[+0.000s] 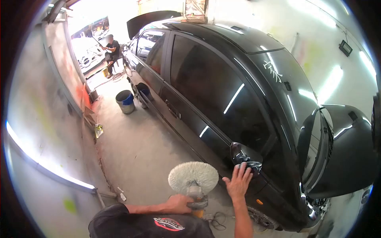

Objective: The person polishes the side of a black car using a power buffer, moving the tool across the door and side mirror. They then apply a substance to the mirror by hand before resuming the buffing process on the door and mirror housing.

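Observation:
My left hand [178, 204] is wrapped around the handle of a power polisher [195, 194], which carries a round white wool pad [193, 177] tilted up toward me. Beside it, my right hand [239, 181] is open, fingers spread, with the fingertips right at the side mirror [245, 152] of a black car [206, 107]. Whitish smears show on the lower part of the mirror. The car's glossy side door lies just beyond both hands.
A bucket [125, 102] stands on the concrete floor [131, 139] beside the car. The raised hood [345, 150] is at right. A dark cable [218, 221] lies below the polisher. A wall [51, 119] runs along the left. A seated person [112, 49] is far back.

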### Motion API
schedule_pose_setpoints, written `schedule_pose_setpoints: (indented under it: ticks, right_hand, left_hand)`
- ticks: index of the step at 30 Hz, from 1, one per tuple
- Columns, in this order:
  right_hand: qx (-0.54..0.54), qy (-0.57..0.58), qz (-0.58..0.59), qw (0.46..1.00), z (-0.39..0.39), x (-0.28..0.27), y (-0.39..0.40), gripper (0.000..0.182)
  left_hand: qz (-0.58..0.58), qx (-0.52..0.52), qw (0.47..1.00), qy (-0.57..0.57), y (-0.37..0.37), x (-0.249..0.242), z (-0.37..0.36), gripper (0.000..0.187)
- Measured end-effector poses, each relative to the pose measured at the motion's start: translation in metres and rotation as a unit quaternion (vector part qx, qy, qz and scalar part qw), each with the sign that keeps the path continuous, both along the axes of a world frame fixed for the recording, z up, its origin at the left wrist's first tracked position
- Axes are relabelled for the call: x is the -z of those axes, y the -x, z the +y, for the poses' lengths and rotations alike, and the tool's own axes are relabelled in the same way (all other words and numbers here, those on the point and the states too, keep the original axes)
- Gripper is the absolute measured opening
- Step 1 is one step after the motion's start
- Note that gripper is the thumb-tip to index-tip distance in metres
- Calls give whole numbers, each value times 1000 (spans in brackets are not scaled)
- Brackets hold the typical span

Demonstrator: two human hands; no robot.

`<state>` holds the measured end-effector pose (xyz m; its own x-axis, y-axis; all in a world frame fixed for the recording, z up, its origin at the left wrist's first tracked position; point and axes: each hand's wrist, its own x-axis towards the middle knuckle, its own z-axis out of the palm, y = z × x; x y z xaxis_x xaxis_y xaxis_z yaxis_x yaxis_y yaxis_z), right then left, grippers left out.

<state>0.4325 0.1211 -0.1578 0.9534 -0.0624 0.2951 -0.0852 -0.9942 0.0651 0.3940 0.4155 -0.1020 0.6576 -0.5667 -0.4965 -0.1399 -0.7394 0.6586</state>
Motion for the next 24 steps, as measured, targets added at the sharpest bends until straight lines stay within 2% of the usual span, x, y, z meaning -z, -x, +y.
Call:
schedule_pose_setpoints:
  ticks: [1, 3, 4, 5, 6, 7, 8, 10, 12, 15, 16, 19, 20, 22, 24]
  right_hand:
    - [-37, -9, 35, 999, 8, 3, 7, 82]
    - [-66, -185, 63, 978, 18, 48, 24, 76]
    - [-52, -271, 63, 959, 19, 73, 33, 67]
    - [29, -447, 111, 887, 19, 87, 36, 69]
    - [112, -605, 153, 773, 19, 100, 43, 70]
    - [194, -738, 184, 620, 21, 115, 55, 72]
    - [241, -810, 158, 511, 24, 133, 73, 82]
    - [140, -886, 193, 397, 29, 138, 117, 86]
    - [107, -909, 185, 358, 35, 147, 173, 88]
    - [160, -874, 159, 430, 44, 157, 253, 85]
    - [206, -793, 233, 524, 43, 103, 254, 94]
    - [78, -757, 44, 647, 60, 56, 280, 125]
    - [175, -770, 28, 613, 72, 20, 276, 151]
    - [208, -719, -2, 663, 84, 15, 295, 152]
    - [250, -658, 3, 710, 90, 11, 311, 152]
  left_hand:
    - [5, -1, 1000, 4, -1, -8, 4, 42]
    - [-4, 5, 1000, 25, -9, -16, 10, 42]
    - [-15, 12, 999, 37, -11, -17, 12, 42]
    - [-22, 21, 998, 47, -12, -19, 14, 42]
    - [-31, 22, 998, 56, -14, -24, 14, 41]
    - [-36, 27, 997, 62, -19, -33, 13, 42]
    - [-34, 37, 997, 66, -22, -43, 11, 42]
    - [-33, 42, 994, 98, -30, -72, 7, 36]
    - [-51, 43, 981, 184, -38, -56, 4, 26]
    - [32, 31, 977, 211, -54, -63, -11, 19]
    - [41, 45, 973, 224, -57, -66, -17, 21]
    - [67, 88, 962, 250, -62, -71, -42, 23]
    - [78, 103, 960, 250, -63, -71, -53, 23]
    - [82, 117, 957, 254, -59, -74, -75, 23]
    - [146, 95, 959, 226, -55, -69, -94, 24]
